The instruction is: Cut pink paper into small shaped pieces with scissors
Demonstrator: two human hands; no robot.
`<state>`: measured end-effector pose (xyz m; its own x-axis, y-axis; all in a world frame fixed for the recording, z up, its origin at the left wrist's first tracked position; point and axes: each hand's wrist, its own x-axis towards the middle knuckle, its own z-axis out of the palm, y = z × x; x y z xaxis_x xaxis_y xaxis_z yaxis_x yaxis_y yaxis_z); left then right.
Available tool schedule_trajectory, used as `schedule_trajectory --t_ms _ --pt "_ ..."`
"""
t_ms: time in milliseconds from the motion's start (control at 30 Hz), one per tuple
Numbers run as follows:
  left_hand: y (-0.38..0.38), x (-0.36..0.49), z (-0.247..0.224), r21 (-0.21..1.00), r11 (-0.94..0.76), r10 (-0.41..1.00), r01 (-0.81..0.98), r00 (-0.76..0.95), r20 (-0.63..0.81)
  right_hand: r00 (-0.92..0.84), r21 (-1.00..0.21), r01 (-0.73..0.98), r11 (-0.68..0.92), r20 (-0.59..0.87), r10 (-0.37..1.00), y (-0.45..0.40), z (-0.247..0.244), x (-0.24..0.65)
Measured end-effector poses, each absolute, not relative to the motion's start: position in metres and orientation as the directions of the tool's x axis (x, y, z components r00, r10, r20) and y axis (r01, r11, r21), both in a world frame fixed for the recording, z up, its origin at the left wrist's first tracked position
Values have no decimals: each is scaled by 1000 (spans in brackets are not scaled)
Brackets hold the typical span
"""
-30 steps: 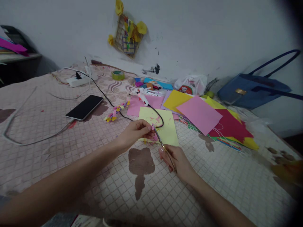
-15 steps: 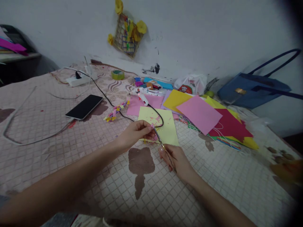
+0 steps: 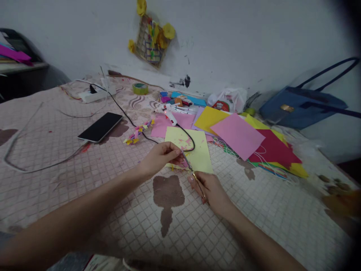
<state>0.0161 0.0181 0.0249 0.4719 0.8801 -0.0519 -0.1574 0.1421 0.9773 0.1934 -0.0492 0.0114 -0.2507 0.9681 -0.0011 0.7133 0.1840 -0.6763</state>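
Note:
My right hand (image 3: 208, 190) is closed on a pair of scissors (image 3: 188, 162), whose blades point up and left toward my other hand. Between the thumb and fingers of my left hand (image 3: 168, 153) is a small pink piece, mostly hidden, at the scissors' tip. Just behind both hands lies a pale yellow sheet (image 3: 201, 152) with small pink scraps on it. A white glue gun (image 3: 170, 116) with a lit red light rests beyond it on pink paper (image 3: 159, 127). Left of the sheet sits a colourful paper garland (image 3: 138, 132).
A black phone (image 3: 100, 127) on a cable and a white power strip (image 3: 94, 96) are at the left. Coloured sheets (image 3: 238, 136), strings, green tape (image 3: 140, 89) and a blue bag (image 3: 301, 107) lie farther back and right. A black cord runs behind my left hand.
Both hands have barely moved; my left hand and the scissors have shifted very slightly. The other things are where they were.

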Motion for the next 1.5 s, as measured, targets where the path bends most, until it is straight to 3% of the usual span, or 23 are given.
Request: schedule_trajectory --t_ms 200,767,1500 --pt "18 15 26 978 157 889 -136 452 -79 -247 -658 730 186 0 969 -49 10 194" --pt "14 19 25 923 264 869 -279 483 -103 -232 -827 554 94 -45 972 -52 8 190" --pt "13 21 25 902 301 864 -310 489 -120 -209 -814 572 98 -29 977 -53 6 189"
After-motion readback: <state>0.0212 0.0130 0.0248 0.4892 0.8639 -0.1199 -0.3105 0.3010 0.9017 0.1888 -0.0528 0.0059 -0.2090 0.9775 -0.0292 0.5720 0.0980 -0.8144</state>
